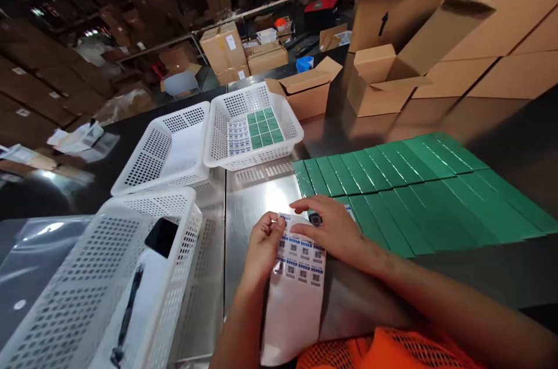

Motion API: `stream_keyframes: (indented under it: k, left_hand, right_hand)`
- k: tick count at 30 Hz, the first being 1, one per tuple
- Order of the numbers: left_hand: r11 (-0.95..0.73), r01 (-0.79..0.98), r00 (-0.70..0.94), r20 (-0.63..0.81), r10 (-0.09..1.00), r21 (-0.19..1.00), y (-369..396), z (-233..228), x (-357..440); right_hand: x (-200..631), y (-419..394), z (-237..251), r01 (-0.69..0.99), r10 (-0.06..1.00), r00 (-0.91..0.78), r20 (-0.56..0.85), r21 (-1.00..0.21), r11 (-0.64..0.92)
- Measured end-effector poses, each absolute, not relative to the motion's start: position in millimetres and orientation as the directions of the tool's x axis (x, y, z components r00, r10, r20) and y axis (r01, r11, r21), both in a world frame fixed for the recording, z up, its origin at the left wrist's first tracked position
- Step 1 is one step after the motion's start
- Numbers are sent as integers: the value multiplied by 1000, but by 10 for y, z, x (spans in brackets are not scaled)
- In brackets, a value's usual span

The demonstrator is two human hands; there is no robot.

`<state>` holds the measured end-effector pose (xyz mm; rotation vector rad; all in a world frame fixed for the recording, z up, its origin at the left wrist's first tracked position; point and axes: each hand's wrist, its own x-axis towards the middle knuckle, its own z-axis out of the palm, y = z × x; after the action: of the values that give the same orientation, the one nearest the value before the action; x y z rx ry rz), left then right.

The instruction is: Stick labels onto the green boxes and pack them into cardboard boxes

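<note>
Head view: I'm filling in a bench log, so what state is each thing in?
Label sheet: labels above, blank below
Left hand: pinching the sheet's upper edge
Right hand: thumb and forefinger apart
Green packs: lying in two rows
Near basket: upright, phone and pen inside
Phone: screen dark
Black pen: lying down, cap unclear
Far basket: upright, printed sheets inside
Small carton: flaps open

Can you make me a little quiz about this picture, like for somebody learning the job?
1. Fill in: the flat packs lying in two rows on the table are ____.

2. True or false: the left hand touches the sheet.

3. How many white baskets are there?
A) one
B) three
C) five

Key: 1. green; 2. true; 3. B
</note>
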<state>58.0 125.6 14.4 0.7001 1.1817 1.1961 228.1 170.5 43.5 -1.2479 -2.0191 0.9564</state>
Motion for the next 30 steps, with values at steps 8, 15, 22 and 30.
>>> stream_keyframes:
  k: [8, 15, 22, 30]
  left_hand:
    - [258, -283, -134, -304, 943, 924, 1216, 178, 537]
    - [296, -503, -275, -475, 836, 812, 1238, 118, 585]
    - [279, -498, -139, -394, 909, 821, 1249, 38, 572]
    - [357, -459, -52, -425, 903, 814, 1223, 217, 583]
  right_hand:
    - [2081, 1589, 310, 587, 878, -333, 343, -653, 478]
    - [1978, 1406, 170, 643, 692, -266, 671, -411, 646]
    - [1953, 1340, 80, 628, 525, -298, 797, -250, 737]
    - [2468, 1209, 473, 227, 640, -333, 693, -600, 768]
